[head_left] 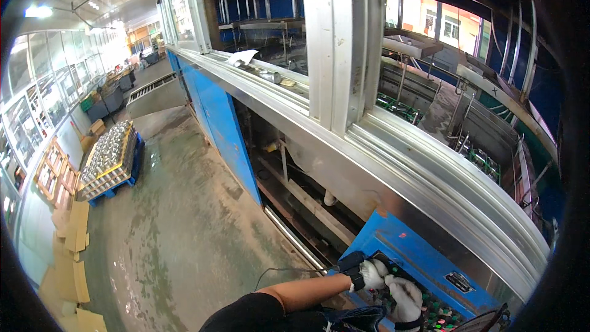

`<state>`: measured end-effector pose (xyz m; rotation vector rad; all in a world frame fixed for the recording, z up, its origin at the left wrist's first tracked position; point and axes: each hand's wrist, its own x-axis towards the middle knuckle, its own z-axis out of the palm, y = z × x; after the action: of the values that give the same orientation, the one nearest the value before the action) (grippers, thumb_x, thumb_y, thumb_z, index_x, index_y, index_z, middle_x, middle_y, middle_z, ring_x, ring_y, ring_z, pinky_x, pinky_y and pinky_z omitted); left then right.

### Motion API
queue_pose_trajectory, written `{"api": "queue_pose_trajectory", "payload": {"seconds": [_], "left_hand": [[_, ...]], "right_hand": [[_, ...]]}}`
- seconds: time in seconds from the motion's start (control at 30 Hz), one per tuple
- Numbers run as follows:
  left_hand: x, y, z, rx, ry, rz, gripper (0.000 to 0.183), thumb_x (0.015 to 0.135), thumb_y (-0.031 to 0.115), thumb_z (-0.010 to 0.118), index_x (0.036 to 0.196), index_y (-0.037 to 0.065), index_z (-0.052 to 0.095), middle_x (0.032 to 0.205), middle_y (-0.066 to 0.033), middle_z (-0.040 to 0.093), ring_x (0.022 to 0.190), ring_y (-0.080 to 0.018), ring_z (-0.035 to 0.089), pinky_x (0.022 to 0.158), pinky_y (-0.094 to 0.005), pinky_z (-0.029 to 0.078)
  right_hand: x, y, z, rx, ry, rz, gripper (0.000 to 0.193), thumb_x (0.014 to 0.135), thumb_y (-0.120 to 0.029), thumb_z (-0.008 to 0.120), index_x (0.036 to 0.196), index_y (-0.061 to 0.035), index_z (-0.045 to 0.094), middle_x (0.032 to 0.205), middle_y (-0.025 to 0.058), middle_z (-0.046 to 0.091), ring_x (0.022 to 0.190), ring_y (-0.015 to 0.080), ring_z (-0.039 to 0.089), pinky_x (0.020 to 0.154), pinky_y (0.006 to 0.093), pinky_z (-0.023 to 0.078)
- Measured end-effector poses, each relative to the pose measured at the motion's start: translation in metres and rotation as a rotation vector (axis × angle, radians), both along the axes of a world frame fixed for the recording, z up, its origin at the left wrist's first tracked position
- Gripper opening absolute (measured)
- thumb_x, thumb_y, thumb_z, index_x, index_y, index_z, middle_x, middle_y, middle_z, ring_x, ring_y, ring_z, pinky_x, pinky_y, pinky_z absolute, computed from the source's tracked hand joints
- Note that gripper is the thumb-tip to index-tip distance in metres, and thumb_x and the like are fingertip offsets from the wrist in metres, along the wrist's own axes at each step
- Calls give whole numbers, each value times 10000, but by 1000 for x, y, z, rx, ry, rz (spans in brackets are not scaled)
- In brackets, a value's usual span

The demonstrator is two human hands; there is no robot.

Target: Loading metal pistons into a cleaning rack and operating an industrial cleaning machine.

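Down at the lower edge, both hands wear white gloves and work on a control panel (pixel 430 313), a dark slanted face studded with small red and green buttons, set in a blue housing (pixel 418 258). The left hand (pixel 370 273) rests at the panel's upper left corner, fingers curled, with the bare forearm and a black sleeve running back toward the bottom of the view. The right hand (pixel 405 298) lies just beside it, lower and to the right, fingers bent down onto the buttons. Whether either hand is pressing or merely touching cannot be told; neither is wrapped around anything loose.

The panel looks rigid and fixed to the machine, so it likely will not shift under the hands. Its buttons are small and closely packed, and gloved fingertips are blunt, so a single fingertip set squarely on one cap seems the safest contact; a neighbouring button could easily be caught by mistake.

Above the housing runs a long steel ledge (pixel 393 166) with window frames (pixel 335 43), and tanks holding racks show behind the glass. To the left, across a wet concrete floor (pixel 184 227), a blue pallet (pixel 110 163) carries stacked metal parts, with flattened cardboard (pixel 70 240) near the wall.
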<state>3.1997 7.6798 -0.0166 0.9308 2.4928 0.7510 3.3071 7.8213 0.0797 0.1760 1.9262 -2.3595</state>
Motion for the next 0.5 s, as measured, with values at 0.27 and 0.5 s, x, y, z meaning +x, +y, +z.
{"api": "queue_pose_trajectory", "payload": {"seconds": [0.27, 0.5], "left_hand": [[7, -11, 45, 165, -138, -79, 512, 963, 418, 419, 1347, 88, 490, 1402, -144, 480, 1283, -312, 436, 1091, -407, 342], [-3, -10, 15, 190, 36, -121, 387, 938, 345, 493, 1213, 87, 582, 1170, -150, 605, 1049, -298, 576, 915, -376, 457]], "right_hand": [[4, -2, 12, 27, 53, 16, 302, 832, -96, 678, 1077, 80, 656, 1059, 159, 690, 1014, 236, 639, 938, 362, 474], [1, 2, 6, 108, 49, -2, 239, 846, -73, 694, 1054, 43, 684, 1087, 136, 687, 1039, 205, 627, 940, 340, 479]]}}
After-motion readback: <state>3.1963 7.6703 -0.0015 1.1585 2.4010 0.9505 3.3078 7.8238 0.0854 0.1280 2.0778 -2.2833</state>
